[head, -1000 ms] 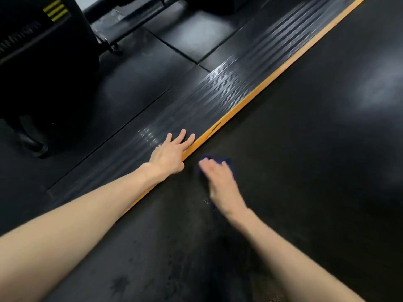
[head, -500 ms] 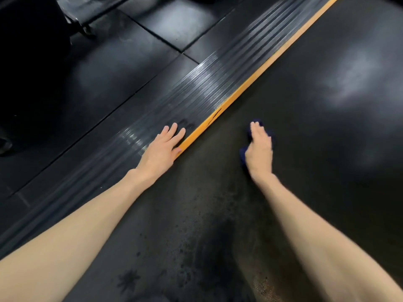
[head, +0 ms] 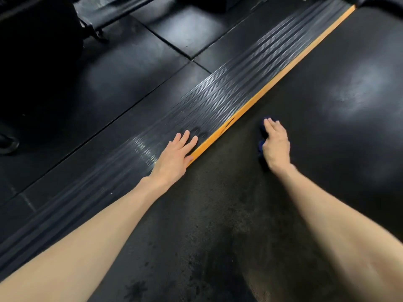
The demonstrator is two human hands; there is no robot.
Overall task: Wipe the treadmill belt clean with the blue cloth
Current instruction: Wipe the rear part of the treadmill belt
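The black treadmill belt (head: 327,149) fills the right and lower part of the view, with damp dark patches near the bottom. My right hand (head: 276,144) lies flat on the belt, pressing down the blue cloth (head: 261,136). Only the cloth's left edge shows from under my fingers and palm. My left hand (head: 176,155) rests flat with fingers apart on the ribbed black side rail (head: 218,101), its thumb at the orange edge strip (head: 272,83).
Black rubber floor tiles (head: 130,68) lie left of the rail. A dark machine base (head: 37,62) and a metal frame foot (head: 96,29) stand at the upper left.
My right hand slid the cloth from beside the orange strip out to the right onto the belt. My left hand stayed on the rail. The view shifted slightly.
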